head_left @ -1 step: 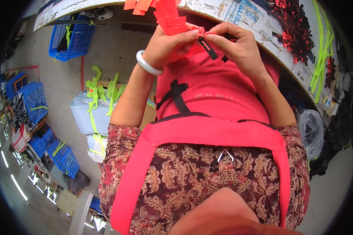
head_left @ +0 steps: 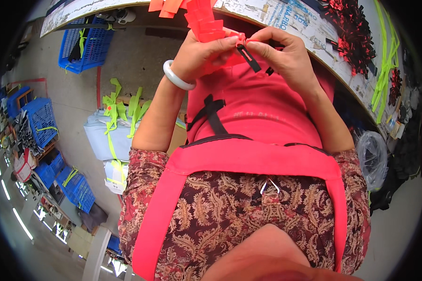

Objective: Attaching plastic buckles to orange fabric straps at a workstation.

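My left hand (head_left: 194, 55), with a white bangle (head_left: 178, 77) on its wrist, is closed on a folded orange-red strip (head_left: 203, 21) that trails over it to the table. Close against it, my right hand (head_left: 290, 58) pinches a small black-and-red strap piece (head_left: 248, 58) between thumb and forefinger. The two thumbs nearly meet at a small orange-red bit (head_left: 239, 37) at the top of this piece. Another dark end shows below my right fingers. Both hands are over the red apron (head_left: 253, 103), by the table's near edge. What lies under the fingers is hidden.
The worn white table (head_left: 248, 6) curves across the top. At its right are a pile of black-and-red strap pieces (head_left: 347, 33) and neon-yellow strips (head_left: 384, 61). To the left are a blue crate (head_left: 96, 47) and a pale blue bundle (head_left: 103, 140) with yellow strips.
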